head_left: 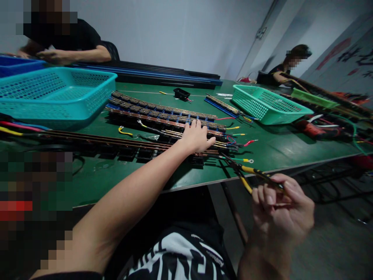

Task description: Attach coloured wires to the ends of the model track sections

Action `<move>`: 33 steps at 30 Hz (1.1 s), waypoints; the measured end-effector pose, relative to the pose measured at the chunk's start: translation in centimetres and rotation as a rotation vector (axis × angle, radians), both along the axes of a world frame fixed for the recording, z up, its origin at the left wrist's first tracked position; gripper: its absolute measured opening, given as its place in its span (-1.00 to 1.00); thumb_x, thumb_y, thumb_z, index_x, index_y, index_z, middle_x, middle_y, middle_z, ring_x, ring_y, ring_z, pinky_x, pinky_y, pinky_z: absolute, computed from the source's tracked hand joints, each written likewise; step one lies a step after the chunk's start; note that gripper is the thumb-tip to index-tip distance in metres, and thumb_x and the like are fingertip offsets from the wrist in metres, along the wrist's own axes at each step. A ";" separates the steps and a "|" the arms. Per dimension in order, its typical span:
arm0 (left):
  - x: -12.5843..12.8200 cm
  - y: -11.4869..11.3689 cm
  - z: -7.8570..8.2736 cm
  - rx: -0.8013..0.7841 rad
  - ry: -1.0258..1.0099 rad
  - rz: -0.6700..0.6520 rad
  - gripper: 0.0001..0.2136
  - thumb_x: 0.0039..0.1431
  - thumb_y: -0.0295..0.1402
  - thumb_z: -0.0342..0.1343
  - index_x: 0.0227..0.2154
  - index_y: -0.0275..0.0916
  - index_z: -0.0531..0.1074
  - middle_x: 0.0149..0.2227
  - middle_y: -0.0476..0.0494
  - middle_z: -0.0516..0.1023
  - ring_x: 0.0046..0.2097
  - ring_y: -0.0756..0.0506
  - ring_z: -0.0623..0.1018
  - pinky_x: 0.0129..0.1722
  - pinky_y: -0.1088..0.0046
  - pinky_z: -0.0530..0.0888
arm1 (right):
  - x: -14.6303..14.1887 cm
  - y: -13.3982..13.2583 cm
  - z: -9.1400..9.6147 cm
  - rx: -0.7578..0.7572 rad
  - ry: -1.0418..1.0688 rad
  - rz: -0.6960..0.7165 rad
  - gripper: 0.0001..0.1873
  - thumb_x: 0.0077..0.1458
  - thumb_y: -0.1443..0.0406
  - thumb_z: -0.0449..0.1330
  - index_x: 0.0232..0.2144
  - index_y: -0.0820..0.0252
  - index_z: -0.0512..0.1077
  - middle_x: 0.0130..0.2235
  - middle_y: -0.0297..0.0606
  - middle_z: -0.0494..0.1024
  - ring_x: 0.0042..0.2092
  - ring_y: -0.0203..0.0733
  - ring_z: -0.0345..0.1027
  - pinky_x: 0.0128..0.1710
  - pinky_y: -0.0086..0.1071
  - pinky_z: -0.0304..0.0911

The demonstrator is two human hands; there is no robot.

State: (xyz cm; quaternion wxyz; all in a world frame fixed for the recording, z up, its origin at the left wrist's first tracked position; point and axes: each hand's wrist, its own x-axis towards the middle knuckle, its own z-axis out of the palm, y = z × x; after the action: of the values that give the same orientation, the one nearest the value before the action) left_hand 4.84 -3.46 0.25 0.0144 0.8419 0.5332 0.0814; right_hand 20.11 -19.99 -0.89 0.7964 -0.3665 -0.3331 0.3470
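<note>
My left hand (197, 137) reaches out over the green table (271, 149) and rests with its fingers spread on long copper-and-blue strips (163, 112) laid side by side. Coloured wires with ring terminals (243, 143) stick out of the strips' right ends. My right hand (281, 206) hovers off the table's front edge, its fingers closed on yellow-handled pliers (253, 175) whose nose points toward the wire ends.
A large teal basket (58, 93) stands at the left, a smaller green basket (268, 103) at the right. Long dark rails (163, 76) lie along the far edge. One person sits across at the back left, another at the back right.
</note>
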 end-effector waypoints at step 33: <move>0.0 0.0 -0.1 0.005 -0.006 0.001 -0.34 0.36 0.06 -0.24 0.22 -0.40 0.32 0.39 -0.50 0.17 0.42 -0.39 0.12 0.33 -0.05 0.14 | 0.3 0.6 -1.1 -0.005 -0.049 0.002 -0.85 -0.01 0.24 0.25 -0.48 0.22 0.51 -0.77 -0.50 0.25 -0.79 -0.45 -0.04 -0.78 -0.55 -0.03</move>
State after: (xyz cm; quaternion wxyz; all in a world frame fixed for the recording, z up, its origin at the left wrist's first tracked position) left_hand 4.83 -3.44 0.17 0.0136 0.8415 0.5334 0.0854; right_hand 20.36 -19.37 -2.02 0.7867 -0.3765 -0.3520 0.3397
